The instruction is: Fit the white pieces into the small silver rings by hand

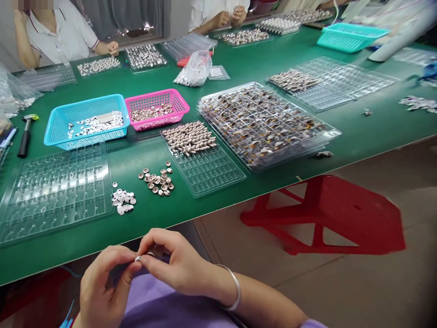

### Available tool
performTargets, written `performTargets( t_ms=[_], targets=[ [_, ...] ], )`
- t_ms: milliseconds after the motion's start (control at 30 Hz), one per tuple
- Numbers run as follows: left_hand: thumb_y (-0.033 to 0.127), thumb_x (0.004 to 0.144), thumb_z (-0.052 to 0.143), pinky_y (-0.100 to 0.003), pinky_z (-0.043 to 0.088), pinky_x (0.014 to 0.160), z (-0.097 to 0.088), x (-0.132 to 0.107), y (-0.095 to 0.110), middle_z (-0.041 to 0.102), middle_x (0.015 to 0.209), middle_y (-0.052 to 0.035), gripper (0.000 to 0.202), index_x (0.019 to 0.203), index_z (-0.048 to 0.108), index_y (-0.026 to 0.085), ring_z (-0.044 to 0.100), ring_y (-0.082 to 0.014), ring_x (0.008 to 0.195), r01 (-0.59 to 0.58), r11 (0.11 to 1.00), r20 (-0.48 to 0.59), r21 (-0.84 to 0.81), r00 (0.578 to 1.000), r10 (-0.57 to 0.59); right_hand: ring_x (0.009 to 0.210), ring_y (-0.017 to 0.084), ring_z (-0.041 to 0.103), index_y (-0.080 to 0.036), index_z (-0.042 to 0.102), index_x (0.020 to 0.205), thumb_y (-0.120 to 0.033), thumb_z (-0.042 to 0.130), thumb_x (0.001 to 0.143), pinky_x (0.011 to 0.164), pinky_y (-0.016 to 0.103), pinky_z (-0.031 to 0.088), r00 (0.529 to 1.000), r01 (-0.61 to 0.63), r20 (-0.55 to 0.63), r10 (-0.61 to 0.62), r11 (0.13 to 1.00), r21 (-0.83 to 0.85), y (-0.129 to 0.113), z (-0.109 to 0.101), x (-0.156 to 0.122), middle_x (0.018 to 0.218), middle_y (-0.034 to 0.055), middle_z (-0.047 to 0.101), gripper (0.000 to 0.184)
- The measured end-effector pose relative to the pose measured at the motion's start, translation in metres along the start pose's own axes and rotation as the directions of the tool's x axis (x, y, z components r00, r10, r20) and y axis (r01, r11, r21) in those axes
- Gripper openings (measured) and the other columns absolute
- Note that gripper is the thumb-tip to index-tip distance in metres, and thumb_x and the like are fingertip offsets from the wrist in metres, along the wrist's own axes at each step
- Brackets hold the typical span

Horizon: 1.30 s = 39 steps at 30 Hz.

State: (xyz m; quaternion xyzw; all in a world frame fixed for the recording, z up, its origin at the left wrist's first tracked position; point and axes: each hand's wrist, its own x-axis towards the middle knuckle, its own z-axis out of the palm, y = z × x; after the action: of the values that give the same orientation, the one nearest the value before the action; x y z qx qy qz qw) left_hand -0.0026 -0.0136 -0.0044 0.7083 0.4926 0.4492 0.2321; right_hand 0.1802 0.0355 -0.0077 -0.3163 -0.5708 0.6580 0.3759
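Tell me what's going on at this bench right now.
A seated person pinches a small silvery part between the left hand and right hand, just in front of the green table. On it lie loose copper-coloured caps, silvery discs and clear trays. Other people handle parts on the far side.

Green table (358,132) — blue basket (61,125), pink basket (179,107), red stool (341,214).

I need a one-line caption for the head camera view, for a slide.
Left hand and right hand pinch a small silver part before a green table bearing a clear tray and blue basket.
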Motion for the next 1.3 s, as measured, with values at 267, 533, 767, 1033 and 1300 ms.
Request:
performTargets(
  t_ms=[267, 533, 767, 1033, 1300],
  targets=[
    [-0.008, 0.075, 0.062, -0.031, 0.062, 0.064, 0.005, 0.005, 0.006, 0.07, 0.08, -0.0008, 0.044, 0.105, 0.059, 0.023, 0.07, -0.0185, 0.076, -0.068, 0.988, -0.045, -0.141, 0.997, 0.062, 0.066, 0.011, 0.055, -0.017, 0.066, 0.086, -0.014, 0.057, 0.08, 0.062, 0.022, 0.046, 0.991, 0.137, 0.015, -0.136, 0.986, -0.099, 0.001, -0.001, -0.002, 0.077, 0.0018, 0.063, 0.011],
    [-0.011, 0.074, 0.063, -0.029, 0.061, 0.068, 0.008, 0.003, 0.006, 0.071, 0.08, 0.0001, 0.044, 0.103, 0.06, 0.022, 0.07, -0.016, 0.075, -0.085, 0.984, -0.084, -0.155, 0.994, 0.072, 0.068, 0.012, 0.056, -0.017, 0.066, 0.085, -0.014, 0.059, 0.08, 0.066, 0.024, 0.047, 0.992, 0.121, 0.029, -0.119, 0.989, -0.086, -0.001, -0.003, -0.003, 0.077, 0.0016, 0.062, 0.009],
    [0.009, 0.083, 0.068, -0.022, 0.062, 0.071, 0.009, 0.002, 0.0, 0.074, 0.083, -0.0006, 0.029, 0.107, 0.062, 0.023, 0.073, -0.0144, 0.075, 0.103, 0.986, -0.079, -0.128, 0.99, -0.114, 0.06, 0.009, 0.048, -0.016, 0.065, 0.084, -0.022, 0.063, 0.084, 0.058, 0.022, 0.043, 0.995, 0.092, -0.027, -0.093, 0.995, -0.027, 0.002, -0.006, -0.002, 0.071, -0.0015, 0.054, 0.006],
    [0.017, 0.087, 0.063, -0.021, 0.059, 0.074, 0.033, 0.017, -0.016, 0.069, 0.086, 0.0009, 0.024, 0.11, 0.057, 0.024, 0.07, -0.0121, 0.076, 0.074, 0.994, -0.059, 0.079, 0.996, -0.069, 0.066, 0.012, 0.052, -0.016, 0.063, 0.084, -0.027, 0.061, 0.087, 0.062, 0.024, 0.043, 0.984, 0.092, -0.141, -0.109, 0.988, -0.124, 0.016, -0.019, 0.005, 0.076, 0.0008, 0.059, 0.011],
    [0.031, 0.094, 0.054, -0.024, 0.053, 0.066, 0.051, 0.091, -0.035, 0.072, 0.084, -0.0009, 0.018, 0.097, 0.07, 0.023, 0.068, -0.0151, 0.074, 0.001, 0.956, 0.153, 0.295, 0.987, -0.048, 0.063, 0.012, 0.048, -0.018, 0.056, 0.078, -0.028, 0.058, 0.087, 0.059, 0.025, 0.039, 0.916, 0.0, -0.386, -0.108, 0.963, -0.269, 0.02, -0.063, 0.009, 0.071, -0.0009, 0.054, 0.013]
  ],
)
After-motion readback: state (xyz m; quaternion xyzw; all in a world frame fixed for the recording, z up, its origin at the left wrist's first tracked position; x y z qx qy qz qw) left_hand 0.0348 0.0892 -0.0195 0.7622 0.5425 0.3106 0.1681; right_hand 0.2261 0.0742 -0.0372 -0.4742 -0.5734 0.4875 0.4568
